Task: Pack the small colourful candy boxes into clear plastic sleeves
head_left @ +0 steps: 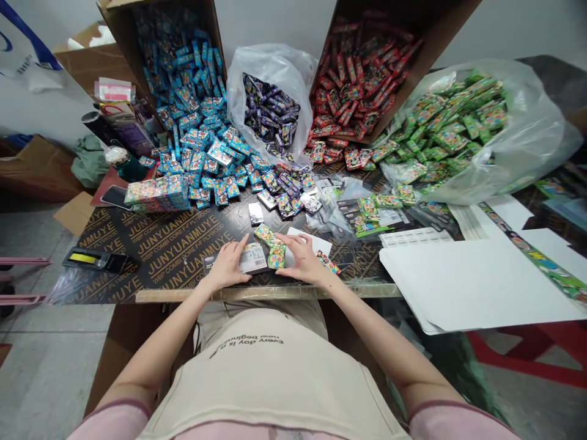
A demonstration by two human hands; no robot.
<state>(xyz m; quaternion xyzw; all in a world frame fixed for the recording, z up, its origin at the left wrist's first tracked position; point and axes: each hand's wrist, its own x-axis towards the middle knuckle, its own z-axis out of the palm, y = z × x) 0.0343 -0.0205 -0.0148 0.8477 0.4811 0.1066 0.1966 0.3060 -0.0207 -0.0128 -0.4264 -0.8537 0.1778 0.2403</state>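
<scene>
Both my hands rest near the front edge of the dark plywood table [174, 244]. My left hand [228, 267] lies with fingers curled on a clear-sleeved packet [252, 257]. My right hand [301, 259] pinches small green packets [276, 253] stacked beside it. One more green packet [263, 232] lies just behind them. Under the right hand sit a white card [316, 242] and a red packet [328, 263].
Behind are a box of blue packets [183, 73], a bag of purple ones [270, 110], a box of red ones [362, 73] and a bag of green ones [449, 122]. White sheets [468, 281] lie at right, a black tool [98, 261] at left.
</scene>
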